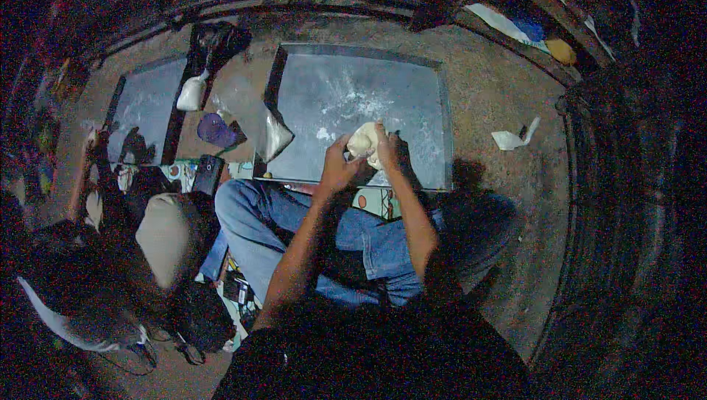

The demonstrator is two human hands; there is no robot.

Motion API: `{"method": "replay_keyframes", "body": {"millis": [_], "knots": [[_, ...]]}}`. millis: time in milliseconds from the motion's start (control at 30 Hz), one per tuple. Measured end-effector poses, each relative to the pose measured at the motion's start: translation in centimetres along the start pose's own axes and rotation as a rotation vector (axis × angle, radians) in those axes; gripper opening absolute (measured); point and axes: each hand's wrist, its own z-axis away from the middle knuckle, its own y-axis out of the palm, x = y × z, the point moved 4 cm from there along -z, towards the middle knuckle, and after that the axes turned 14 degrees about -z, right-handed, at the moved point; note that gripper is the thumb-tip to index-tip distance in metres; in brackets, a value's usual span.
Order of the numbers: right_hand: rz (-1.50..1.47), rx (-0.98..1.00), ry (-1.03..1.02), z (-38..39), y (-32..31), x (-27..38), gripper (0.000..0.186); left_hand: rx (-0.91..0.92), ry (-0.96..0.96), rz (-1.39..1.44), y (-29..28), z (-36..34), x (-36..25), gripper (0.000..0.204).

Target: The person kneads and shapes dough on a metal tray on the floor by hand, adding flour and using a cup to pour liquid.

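A lump of pale dough (364,142) is held between my two hands, just over the near part of a dark, flat tray (294,91). My left hand (341,166) grips the dough from its left side with the fingers curved round it. From the right, my right hand (390,151) closes on it, thumb and fingers pressed against its side. White flour (357,102) is scattered over the tray beyond the dough. The underside of the lump is partly hidden by my fingers.
A plastic bag of white powder (276,137) leans at the tray's left edge. Farther left are another white bag (192,94), a purple bag (216,131), a phone (208,173) and a second tray (147,105), where another person sits. A white scrap (509,139) lies on the right floor.
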Motion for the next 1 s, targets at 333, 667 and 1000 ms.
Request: {"method": "replay_keyframes", "body": {"millis": [333, 667, 1000], "knots": [[-0.508, -0.294, -0.194, 0.4, -1.3, 1.1, 0.067, -0.217, -0.019, 0.117, -0.1, -1.3, -3.4, 0.026], [-1.003, 0.183, 0.182, -1.4, 0.9, 1.6, 0.052, -0.056, -0.281, 0.093, -2.4, 0.0, -3.5, 0.03], [-1.358, -0.048, 0.251, 2.6, -2.3, 3.5, 0.068, -0.165, -0.261, 0.281, 0.2, -1.0, -3.7, 0.039]]}}
